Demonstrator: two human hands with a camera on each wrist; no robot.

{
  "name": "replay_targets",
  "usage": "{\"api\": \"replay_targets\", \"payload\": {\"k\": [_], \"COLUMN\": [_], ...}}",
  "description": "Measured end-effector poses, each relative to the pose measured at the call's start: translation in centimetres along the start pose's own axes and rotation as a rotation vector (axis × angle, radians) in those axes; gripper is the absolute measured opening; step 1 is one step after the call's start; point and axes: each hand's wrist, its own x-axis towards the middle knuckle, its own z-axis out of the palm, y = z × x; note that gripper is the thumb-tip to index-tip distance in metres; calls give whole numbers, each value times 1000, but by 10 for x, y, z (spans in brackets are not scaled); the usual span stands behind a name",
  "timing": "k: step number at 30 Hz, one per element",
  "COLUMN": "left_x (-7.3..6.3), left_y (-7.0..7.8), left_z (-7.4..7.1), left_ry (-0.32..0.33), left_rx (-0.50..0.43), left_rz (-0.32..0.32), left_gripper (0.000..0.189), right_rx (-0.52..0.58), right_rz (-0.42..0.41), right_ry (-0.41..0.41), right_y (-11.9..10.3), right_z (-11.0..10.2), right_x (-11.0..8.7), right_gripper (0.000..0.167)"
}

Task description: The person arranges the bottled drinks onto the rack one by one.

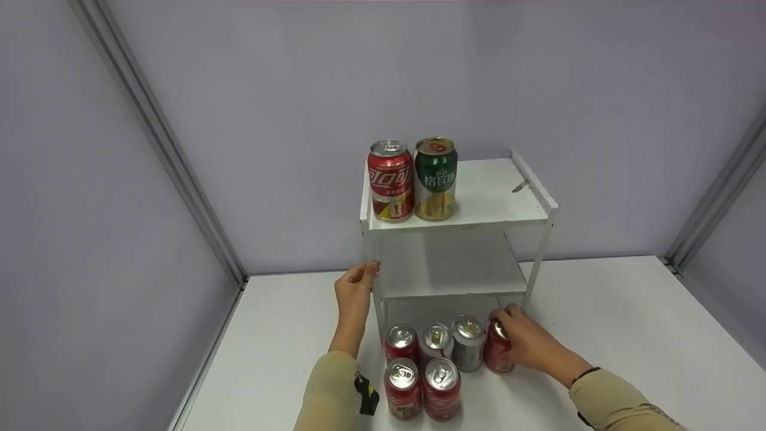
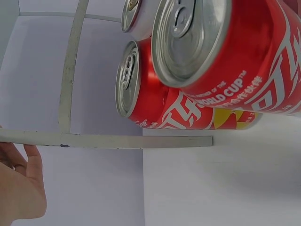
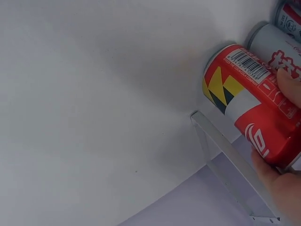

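Observation:
A red cola can (image 1: pixel 497 354) stands at the right end of a row under a white shelf rack (image 1: pixel 488 191). My right hand (image 1: pixel 529 341) grips it around its upper part. In the right wrist view, thumb and fingers lie on opposite sides of that can (image 3: pixel 270 108). My left hand (image 1: pixel 354 293) pinches the rack's front left post, just above the middle shelf's height. Beside the gripped can stand a silver can (image 1: pixel 468 347), a white can (image 1: pixel 435 342) and another red can (image 1: pixel 401 344). In front of them are two more red cola cans (image 1: pixel 441 395).
On the rack's top shelf, at the left, a red cola can (image 1: pixel 391 185) stands beside a green and gold can (image 1: pixel 436 185). The middle shelf (image 1: pixel 449 269) lies below. A white table (image 1: pixel 610 317) bears the rack, with pale walls (image 1: pixel 287 120) behind and at both sides.

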Motion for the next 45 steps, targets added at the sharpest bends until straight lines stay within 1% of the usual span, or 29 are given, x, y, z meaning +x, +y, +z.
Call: {"api": "replay_targets", "payload": {"k": [3, 7, 10, 14, 17, 22, 25, 29, 32, 34, 36, 39, 40, 45], "left_x": [0, 12, 21, 21, 21, 21, 21, 19, 13, 12, 14, 20, 21, 23], "left_y": [-2, -25, -43, -45, -45, -46, -44, -35, -22, -20, -24, -37, -40, -46], "left_z": [1, 3, 4, 3, 3, 4, 4, 4, 2, 2, 2, 4, 4, 6], "left_ry": [4, 32, 42, 44, 46, 52, 50, 39, 29, 33, 41, 50, 50, 47], "left_rx": [3, -8, -23, -21, -16, -8, -11, -7, -1, 1, -1, -9, -13, -20], "left_rz": [10, 11, 10, 14, 10, -8, 1, 12, 19, 16, 20, 20, 23, 31], "left_gripper": [25, 23, 23, 25, 27, 27, 26, 23, 23, 23, 23, 22, 23, 23], "right_rx": [-2, -47, -70, -69, -92, -147, -175, -203, -199, -192, -190, -210, -218, -248], "right_rz": [21, 51, 48, 57, 63, 36, 4, -50, -64, -65, -72, -82, -86, -111], "right_ry": [3, 9, 27, 42, 32, 8, -2, 4, 25, 39, 48, 55, 53, 59], "right_y": [-2, -9, -15, -27, -37, -54, -64, -77, -87, -94, -99, -107, -109, -120], "right_z": [-4, -11, -17, -25, -32, -47, -57, -70, -78, -84, -90, -100, -104, -125], "right_x": [0, 0, 0, -2, -3, -5, -5, -4, -2, -2, 0, 1, 2, 4], "right_gripper": [69, 70, 69, 69, 69, 69, 68, 67, 66, 65, 64, 64, 65, 61]}}
